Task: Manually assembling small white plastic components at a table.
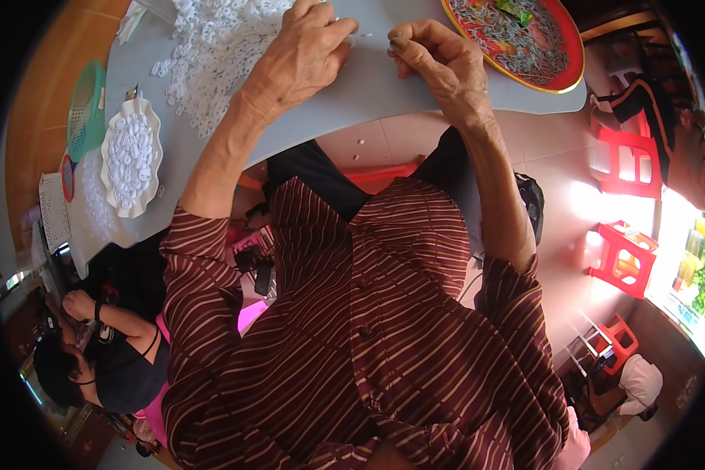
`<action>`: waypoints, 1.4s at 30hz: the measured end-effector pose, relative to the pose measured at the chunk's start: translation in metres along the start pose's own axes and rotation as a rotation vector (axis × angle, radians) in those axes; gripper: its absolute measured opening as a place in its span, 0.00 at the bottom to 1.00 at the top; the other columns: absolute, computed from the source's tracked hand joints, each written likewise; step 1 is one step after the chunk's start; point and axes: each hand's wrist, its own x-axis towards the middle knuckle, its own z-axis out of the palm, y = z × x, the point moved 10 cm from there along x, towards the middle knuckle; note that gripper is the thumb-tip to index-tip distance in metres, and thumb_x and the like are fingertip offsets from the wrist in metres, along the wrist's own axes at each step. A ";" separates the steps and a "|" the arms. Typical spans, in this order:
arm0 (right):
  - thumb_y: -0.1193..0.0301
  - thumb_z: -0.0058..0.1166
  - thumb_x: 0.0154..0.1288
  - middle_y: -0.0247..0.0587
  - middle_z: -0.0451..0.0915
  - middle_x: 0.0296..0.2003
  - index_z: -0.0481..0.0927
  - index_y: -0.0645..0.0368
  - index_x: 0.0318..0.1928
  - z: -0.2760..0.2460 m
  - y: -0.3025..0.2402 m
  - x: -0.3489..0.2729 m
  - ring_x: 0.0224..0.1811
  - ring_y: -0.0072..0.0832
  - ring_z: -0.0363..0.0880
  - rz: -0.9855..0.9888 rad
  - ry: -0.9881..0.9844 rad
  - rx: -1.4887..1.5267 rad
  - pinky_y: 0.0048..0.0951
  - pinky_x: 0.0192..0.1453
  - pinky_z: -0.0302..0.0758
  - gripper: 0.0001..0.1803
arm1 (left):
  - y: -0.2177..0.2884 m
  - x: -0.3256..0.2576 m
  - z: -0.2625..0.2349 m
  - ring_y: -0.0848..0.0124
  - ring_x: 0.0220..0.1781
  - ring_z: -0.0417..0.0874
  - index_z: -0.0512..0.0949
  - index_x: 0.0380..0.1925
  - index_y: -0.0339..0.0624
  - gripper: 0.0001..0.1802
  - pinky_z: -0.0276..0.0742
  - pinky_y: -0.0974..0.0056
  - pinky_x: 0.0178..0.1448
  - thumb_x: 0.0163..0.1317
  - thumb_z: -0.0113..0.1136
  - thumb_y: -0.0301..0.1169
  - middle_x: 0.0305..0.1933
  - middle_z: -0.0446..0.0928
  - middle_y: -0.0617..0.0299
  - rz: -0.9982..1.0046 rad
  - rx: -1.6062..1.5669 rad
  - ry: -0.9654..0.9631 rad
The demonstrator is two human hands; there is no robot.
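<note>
Above the grey table, my left hand is closed, thumb and fingers pressed together at the right edge of a heap of small white oval plastic pieces. To its right, my right hand pinches with thumb and forefinger. What either pinch holds is too small to make out. A tiny white piece shows between the two hands. Just beyond my right hand sits a red plate with a gold rim, filled with many thin, grey, metallic-looking bits.
At left stand a scalloped white dish of white pieces and a green mesh basket. A person in dark clothing sits at lower left. Red plastic stools stand on the tiled floor at right.
</note>
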 end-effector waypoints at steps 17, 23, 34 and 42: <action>0.70 0.58 0.63 0.33 0.80 0.29 0.79 0.64 0.42 -0.002 -0.002 0.000 0.29 0.16 0.76 -0.065 0.024 0.010 0.19 0.36 0.76 0.11 | -0.053 -0.006 0.040 0.77 0.36 0.77 0.77 0.44 0.36 0.13 0.71 0.71 0.43 0.65 0.55 0.32 0.36 0.78 0.66 -0.486 -0.977 -0.036; 0.72 0.60 0.61 0.35 0.79 0.29 0.73 0.64 0.46 -0.001 -0.002 0.000 0.30 0.17 0.77 -0.062 0.036 0.022 0.19 0.36 0.77 0.15 | -0.039 0.001 0.037 0.81 0.40 0.75 0.77 0.44 0.37 0.13 0.71 0.73 0.47 0.65 0.55 0.33 0.37 0.76 0.69 -0.440 -1.156 -0.012; 0.72 0.60 0.61 0.37 0.79 0.30 0.71 0.64 0.48 -0.001 -0.004 -0.001 0.30 0.17 0.77 -0.051 0.031 0.027 0.19 0.36 0.76 0.17 | -0.034 0.005 0.027 0.81 0.38 0.76 0.76 0.41 0.38 0.10 0.72 0.73 0.48 0.65 0.55 0.31 0.35 0.75 0.70 -0.400 -1.088 0.074; 0.74 0.59 0.61 0.38 0.80 0.31 0.71 0.65 0.50 -0.001 -0.005 -0.001 0.30 0.17 0.75 -0.052 0.051 0.020 0.19 0.37 0.76 0.18 | -0.022 0.012 0.020 0.81 0.37 0.76 0.75 0.41 0.38 0.09 0.73 0.74 0.44 0.65 0.55 0.31 0.34 0.75 0.69 -0.314 -0.934 0.089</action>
